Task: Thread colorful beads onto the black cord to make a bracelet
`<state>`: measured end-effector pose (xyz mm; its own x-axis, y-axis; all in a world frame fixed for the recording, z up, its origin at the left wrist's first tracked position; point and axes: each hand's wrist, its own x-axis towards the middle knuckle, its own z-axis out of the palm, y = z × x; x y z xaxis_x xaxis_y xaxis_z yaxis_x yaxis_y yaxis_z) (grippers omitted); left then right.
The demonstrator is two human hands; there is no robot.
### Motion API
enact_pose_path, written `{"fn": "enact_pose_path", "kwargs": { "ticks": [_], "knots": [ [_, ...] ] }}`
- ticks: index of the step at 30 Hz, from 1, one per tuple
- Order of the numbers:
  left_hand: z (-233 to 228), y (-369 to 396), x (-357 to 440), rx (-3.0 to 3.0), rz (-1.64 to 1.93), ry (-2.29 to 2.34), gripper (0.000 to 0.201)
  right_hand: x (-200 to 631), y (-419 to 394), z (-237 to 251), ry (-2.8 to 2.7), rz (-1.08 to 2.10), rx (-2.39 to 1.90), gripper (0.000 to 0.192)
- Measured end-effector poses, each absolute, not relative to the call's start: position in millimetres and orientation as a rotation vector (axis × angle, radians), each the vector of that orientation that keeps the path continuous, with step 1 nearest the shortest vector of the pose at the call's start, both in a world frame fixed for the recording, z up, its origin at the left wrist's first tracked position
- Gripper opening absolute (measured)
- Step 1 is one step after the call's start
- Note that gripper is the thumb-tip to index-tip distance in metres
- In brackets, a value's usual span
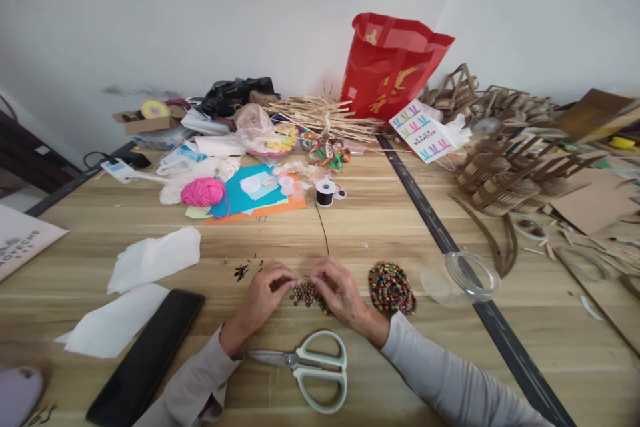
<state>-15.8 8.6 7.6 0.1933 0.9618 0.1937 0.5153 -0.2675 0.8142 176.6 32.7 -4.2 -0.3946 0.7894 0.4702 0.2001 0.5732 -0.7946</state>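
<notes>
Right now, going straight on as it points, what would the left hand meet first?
Probably the right hand, just across from it; depth is unclear, so perhaps the loose beads first.

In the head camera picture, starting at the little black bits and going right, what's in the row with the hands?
Little black bits, left hand, loose beads, right hand, big bead pile, clear round container.

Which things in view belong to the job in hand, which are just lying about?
Likely in the job:
thin black cord, running to the right hand
white-flanged spool of black cord
small loose multicoloured beads
round heap of multicoloured beads
probably pale-handled metal scissors

Apparently lying about:
bright pink yarn ball
tall glossy red bag
brown woven baskets
</notes>
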Motion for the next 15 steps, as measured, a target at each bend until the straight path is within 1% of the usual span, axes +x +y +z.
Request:
{"fn": "enact_pose_path", "kwargs": {
  "ticks": [7,15],
  "knots": [
    [7,9,-9,2.11,0.883,1.382,0.012,176,34,-5,-1.861,0.825,-0.833,0.011],
    [8,8,3,2.234,0.809,1.343,0.018,177,34,-7,-1.874,0.821,-0.838,0.014]
  ]
}}
